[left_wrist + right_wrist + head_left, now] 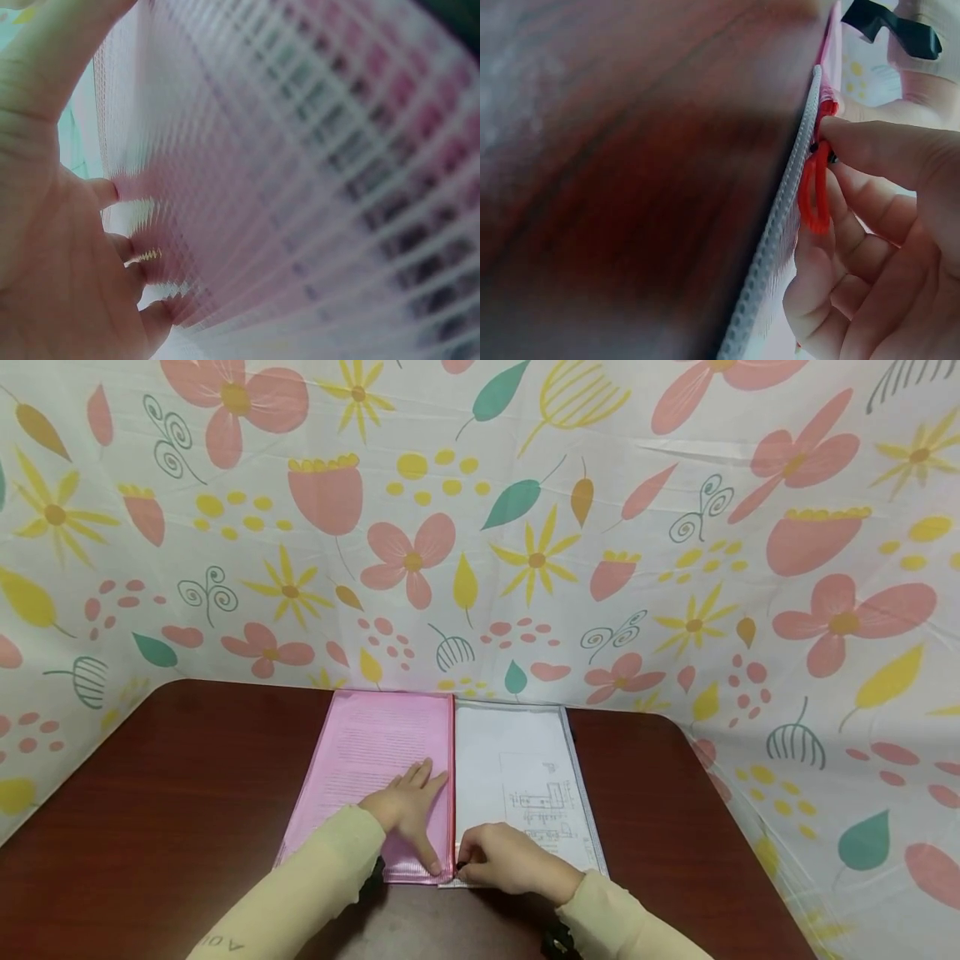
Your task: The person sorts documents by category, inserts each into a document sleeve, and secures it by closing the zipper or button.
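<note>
A pink zip pouch (pixel 375 735) with a printed sheet inside lies on the table, a red zipper (pixel 453 752) running down its right edge. My left hand (pixel 408 810) is spread on the pouch's lower right part, fingers extended; the left wrist view shows the palm (pixel 67 262) beside the ribbed pink plastic. At the pouch's lower right corner, my right hand (pixel 510 860) pinches the zipper's black slider between thumb and finger. A red cord pull loop (pixel 822 206) hangs from the slider, in front of the curled fingers.
A whitish zip pouch (pixel 483 735) with a drawing on its sheet lies against the pink one's right side. Its pale edging (pixel 769 240) crosses the right wrist view. The dark wooden table (pixel 187 777) meets a flower-patterned cloth (pixel 450 527) at the back.
</note>
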### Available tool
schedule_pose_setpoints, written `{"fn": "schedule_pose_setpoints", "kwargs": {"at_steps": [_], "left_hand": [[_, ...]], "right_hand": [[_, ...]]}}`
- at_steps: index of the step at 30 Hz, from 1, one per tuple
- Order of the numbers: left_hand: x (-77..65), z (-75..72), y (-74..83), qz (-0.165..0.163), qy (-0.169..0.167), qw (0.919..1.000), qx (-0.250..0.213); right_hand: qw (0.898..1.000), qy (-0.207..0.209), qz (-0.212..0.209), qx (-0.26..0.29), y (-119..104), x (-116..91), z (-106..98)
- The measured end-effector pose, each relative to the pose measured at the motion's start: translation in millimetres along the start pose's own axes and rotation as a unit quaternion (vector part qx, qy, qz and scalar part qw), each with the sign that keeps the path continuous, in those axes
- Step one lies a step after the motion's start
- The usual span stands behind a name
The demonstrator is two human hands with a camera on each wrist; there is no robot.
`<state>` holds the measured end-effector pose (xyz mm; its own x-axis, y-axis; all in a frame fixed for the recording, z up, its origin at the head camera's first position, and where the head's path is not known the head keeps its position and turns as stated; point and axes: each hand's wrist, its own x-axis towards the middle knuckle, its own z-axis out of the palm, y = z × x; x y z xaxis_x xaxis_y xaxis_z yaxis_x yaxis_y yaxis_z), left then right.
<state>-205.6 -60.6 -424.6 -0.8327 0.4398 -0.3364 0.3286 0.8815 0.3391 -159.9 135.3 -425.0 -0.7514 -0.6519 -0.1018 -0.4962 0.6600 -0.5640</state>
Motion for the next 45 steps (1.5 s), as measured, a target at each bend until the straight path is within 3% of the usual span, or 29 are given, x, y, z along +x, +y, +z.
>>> {"fn": "schedule_pose_setpoints", "kwargs": {"at_steps": [6,10,16,20,23,26,30,41,45], "left_hand": [[0.3,1.0,0.2,-0.002,-0.003,1.0,-0.003],[0.2,0.7,0.0,-0.004,-0.004,1.0,-0.003],[-0.3,1.1,-1.2,-0.001,-0.004,1.0,0.001],[-1.0,0.9,-1.7,-0.002,-0.003,1.0,0.0],[-1.4,0.5,-1.7,-0.002,-0.003,1.0,-0.002],[-1.5,0.0,-1.5,0.0,-0.003,1.0,-0.001],[-1.3,-0.7,-1.3,0.004,0.0,1.0,0.002],[-1.9,-1.9,-2.1,0.007,-0.001,1.0,0.003],[-2.5,-1.6,-1.9,0.007,-0.002,1.0,0.003]], "right_hand": [[0.997,0.032,-0.011,0.067,7,1,1],[0.993,0.071,0.013,0.088,14,-2,-3],[0.988,0.111,0.073,0.083,26,-10,-8],[0.988,0.116,0.084,0.052,28,-12,-10],[0.992,0.11,0.058,0.015,22,-11,-9],[0.995,0.095,0.004,-0.036,14,-9,-6],[0.991,0.067,-0.052,-0.099,3,-6,1],[0.981,0.043,-0.055,-0.179,-10,0,9],[0.983,0.022,-0.064,-0.172,-9,1,7]]}}
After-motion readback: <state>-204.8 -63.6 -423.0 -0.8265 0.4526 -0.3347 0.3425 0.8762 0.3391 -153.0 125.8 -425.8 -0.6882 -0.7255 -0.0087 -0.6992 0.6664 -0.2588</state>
